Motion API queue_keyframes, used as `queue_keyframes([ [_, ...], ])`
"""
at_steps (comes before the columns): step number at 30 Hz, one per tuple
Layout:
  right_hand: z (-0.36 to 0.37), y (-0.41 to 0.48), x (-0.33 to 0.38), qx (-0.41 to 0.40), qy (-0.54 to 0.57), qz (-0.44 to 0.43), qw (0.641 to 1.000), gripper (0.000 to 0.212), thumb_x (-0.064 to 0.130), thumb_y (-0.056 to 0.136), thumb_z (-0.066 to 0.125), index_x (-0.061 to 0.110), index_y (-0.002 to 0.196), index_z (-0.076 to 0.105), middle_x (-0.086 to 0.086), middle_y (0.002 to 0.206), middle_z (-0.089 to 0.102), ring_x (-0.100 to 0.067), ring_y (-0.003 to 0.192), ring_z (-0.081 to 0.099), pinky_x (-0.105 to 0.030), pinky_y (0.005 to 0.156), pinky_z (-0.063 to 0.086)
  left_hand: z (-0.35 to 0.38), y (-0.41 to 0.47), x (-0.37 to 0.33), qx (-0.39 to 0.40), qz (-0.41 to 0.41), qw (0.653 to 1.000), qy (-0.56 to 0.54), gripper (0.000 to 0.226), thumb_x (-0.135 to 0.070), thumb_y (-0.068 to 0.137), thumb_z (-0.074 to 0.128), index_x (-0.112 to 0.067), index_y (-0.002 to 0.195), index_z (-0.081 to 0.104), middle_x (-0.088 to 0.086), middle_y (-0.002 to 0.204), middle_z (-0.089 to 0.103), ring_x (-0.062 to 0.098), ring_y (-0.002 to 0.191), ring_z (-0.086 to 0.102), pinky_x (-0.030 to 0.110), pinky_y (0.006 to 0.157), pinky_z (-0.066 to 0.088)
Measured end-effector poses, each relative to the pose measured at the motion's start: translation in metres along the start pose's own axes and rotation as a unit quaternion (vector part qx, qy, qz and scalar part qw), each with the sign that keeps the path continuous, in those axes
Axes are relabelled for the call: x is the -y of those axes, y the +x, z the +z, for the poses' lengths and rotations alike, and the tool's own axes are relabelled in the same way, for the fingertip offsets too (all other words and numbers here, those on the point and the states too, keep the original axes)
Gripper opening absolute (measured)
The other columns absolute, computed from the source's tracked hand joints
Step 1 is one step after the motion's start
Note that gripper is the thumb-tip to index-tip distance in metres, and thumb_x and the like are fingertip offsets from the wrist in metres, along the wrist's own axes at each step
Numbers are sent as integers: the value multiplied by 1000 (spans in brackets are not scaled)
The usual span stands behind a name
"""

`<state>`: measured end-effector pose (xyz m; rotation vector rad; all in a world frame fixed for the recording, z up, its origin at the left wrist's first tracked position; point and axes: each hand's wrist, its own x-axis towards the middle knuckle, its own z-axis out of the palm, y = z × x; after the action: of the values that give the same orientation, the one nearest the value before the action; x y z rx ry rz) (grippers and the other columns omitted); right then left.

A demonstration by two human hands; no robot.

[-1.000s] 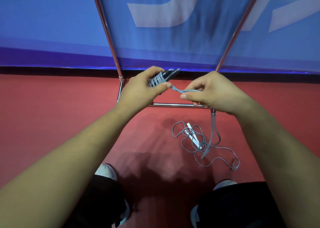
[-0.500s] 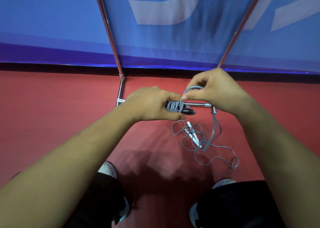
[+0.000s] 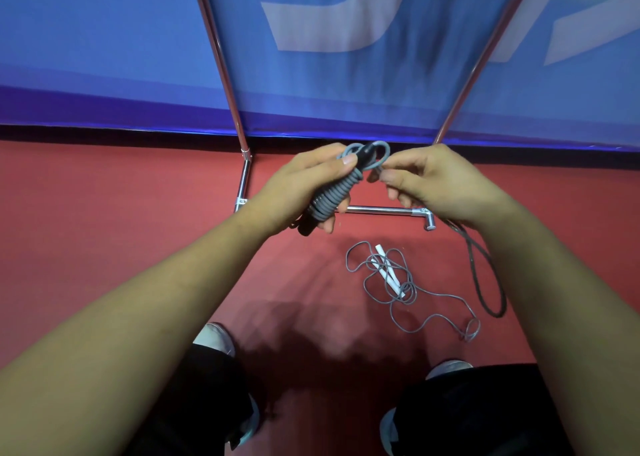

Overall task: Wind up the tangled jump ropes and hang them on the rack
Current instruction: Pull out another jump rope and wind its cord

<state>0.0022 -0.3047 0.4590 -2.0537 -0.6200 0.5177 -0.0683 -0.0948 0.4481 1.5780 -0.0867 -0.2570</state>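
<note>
Head view, single frame.

Lower edge: two knees (image 3: 467, 414) in dark trousers. A light shoe (image 3: 214, 338) toe shows left of centre, and another right of centre. The red floor (image 3: 104, 248) fills the middle band.

Loose rope (image 3: 431, 294): thin grey cord, tangled, lying on the floor right of centre. Two white handles (image 3: 389, 275) lie side by side inside the tangle. One strand trails toward the lower right and ends in a small loop.

Slack loop (image 3: 485, 275): looks darker and hangs from under the right wrist, just right of the loose rope. Cannot tell whether its bottom touches the floor.

Left hand (image 3: 298, 189): centre of frame, fingers curled round the bundle (image 3: 332, 196), gripping it. The bundle is grey rope wound in tight turns round a dark handle. It is tilted, with its upper end toward the upper right. The thumb presses on the upper turns, and the dark lower end sticks out below the hand.

Right hand (image 3: 440, 182): just right of the bundle's top. Thumb and forefinger pinch the end loop (image 3: 387, 154) of the same rope where it curls over the bundle's top. The other fingers are loosely curled.

Rack (image 3: 381, 209): chrome tube. Its base bar lies on the floor just beyond the hands. Two uprights rise and spread apart toward the upper edge of the frame.

Banner (image 3: 346, 85): blue with pale lettering, behind the rack, across the upper half of the frame.
</note>
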Motion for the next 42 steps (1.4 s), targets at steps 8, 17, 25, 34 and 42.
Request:
queue_keyframes([
  [8,-2,-2,-3,-20,-7,-6,1000,8,13,98,60,10,97,67,-3,68,70,-12,58,59,-31,64,50,3,7,2,-74,-51,992,-86,29,-39,97,40,-13,99,54,13,63,58,31,44,54,27,45,44],
  [17,4,0,0,-46,-9,-3,999,17,24,100,57,16,98,71,6,56,49,-9,52,42,-27,56,38,7,9,-2,-72,-4,955,-288,27,-33,105,39,-31,126,55,0,85,58,17,61,55,30,44,48],
  [25,-5,-5,2,-55,-46,-5,997,9,15,95,65,21,98,72,0,59,48,-11,54,41,-26,56,37,-7,10,-6,-163,-49,978,-120,17,-40,102,51,-31,112,61,8,73,63,29,54,57,32,56,49],
  [34,13,-8,23,11,-141,-24,990,10,24,92,69,19,88,76,2,61,56,-2,49,44,-14,46,38,-18,12,15,-207,-3,922,328,35,-46,86,71,-35,116,59,-12,98,69,18,91,66,38,79,54],
  [42,15,-7,20,-23,-152,-53,987,9,17,87,70,17,82,77,4,70,69,-8,63,58,-25,57,44,4,5,9,-25,18,790,613,49,-64,88,57,-48,133,49,-7,106,70,25,105,63,30,71,35],
])
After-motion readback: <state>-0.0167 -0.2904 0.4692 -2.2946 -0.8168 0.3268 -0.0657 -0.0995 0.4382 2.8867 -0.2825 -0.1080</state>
